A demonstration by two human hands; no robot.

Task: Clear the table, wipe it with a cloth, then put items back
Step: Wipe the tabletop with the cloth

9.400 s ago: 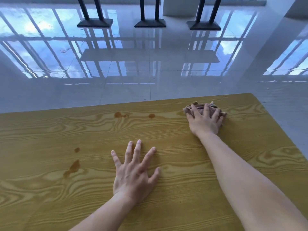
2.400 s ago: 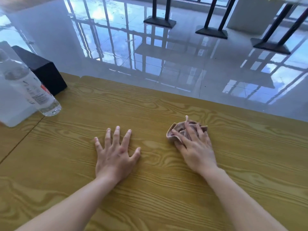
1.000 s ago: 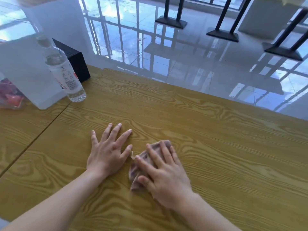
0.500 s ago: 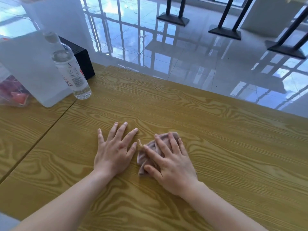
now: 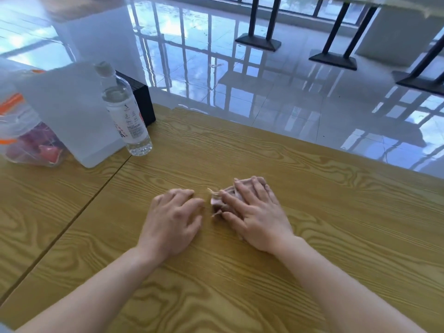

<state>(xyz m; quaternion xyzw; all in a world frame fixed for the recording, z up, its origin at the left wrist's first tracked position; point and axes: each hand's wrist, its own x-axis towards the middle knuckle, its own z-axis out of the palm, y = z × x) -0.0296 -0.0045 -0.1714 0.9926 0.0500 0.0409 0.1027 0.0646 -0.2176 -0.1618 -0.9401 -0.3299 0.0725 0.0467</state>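
My right hand [image 5: 255,216] lies flat on a crumpled pinkish cloth [image 5: 219,200] and presses it onto the wooden table [image 5: 336,236] near the middle. Most of the cloth is hidden under the fingers. Just left of it my left hand [image 5: 171,221] rests on the table with its fingers curled in and nothing in it. At the far left stand a clear water bottle [image 5: 125,111], a white sheet-like box [image 5: 72,111], a black box [image 5: 141,99] and a clear bag with red contents [image 5: 26,138].
A seam [image 5: 72,217] runs between this table and the adjoining one on the left. Beyond the far edge lies a glossy tiled floor [image 5: 264,99] with black table legs [image 5: 260,30].
My right hand has slid the cloth a little away from me and to the right. My left hand's fingers have curled in from a flat spread. The spills seen earlier no longer show.
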